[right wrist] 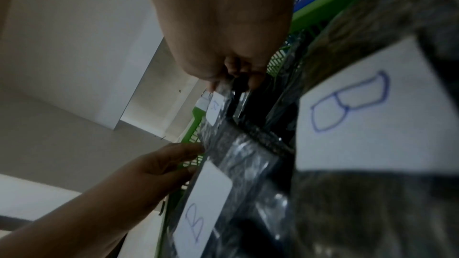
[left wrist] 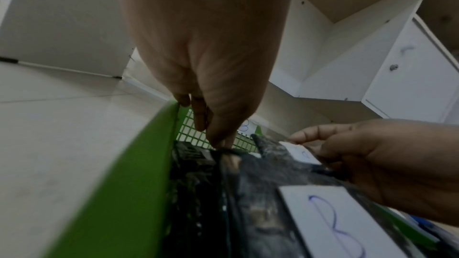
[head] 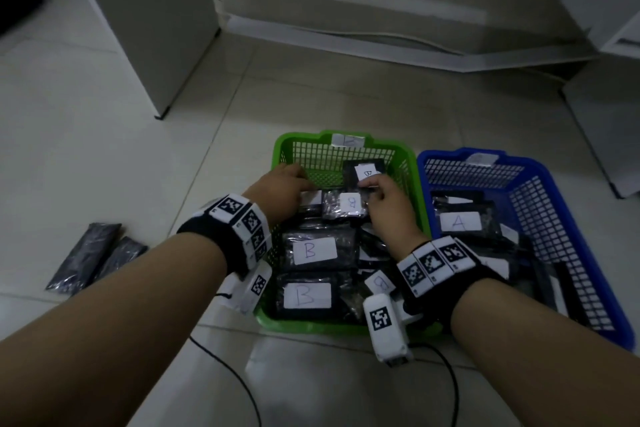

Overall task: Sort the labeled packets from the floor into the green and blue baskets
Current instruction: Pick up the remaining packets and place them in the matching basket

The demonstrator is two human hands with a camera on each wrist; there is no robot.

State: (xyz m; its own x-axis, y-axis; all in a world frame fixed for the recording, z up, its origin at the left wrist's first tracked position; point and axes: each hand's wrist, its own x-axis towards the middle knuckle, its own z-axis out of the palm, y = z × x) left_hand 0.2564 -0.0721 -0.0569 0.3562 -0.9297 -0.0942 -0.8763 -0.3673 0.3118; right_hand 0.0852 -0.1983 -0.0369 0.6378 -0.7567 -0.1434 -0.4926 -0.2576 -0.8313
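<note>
The green basket (head: 341,326) holds several dark plastic packets with white "B" labels (head: 310,251). Beside it on the right, the blue basket (head: 450,153) holds packets labelled "A" (head: 459,221). Both hands are inside the green basket near its far end. My left hand (head: 298,184) pinches the edge of a dark packet (left wrist: 198,156) by the basket's left wall, thumb against fingertips. With its fingertips my right hand (head: 371,185) pinches a B-labelled packet (head: 366,170) that stands tilted against the pile. Another B packet (head: 348,204) lies between the two hands.
Two dark packets (head: 90,253) lie label-down on the tiled floor left of the green basket. White cabinets stand behind and to the right (head: 606,135). A black cable (head: 228,371) runs over the floor in front of the baskets.
</note>
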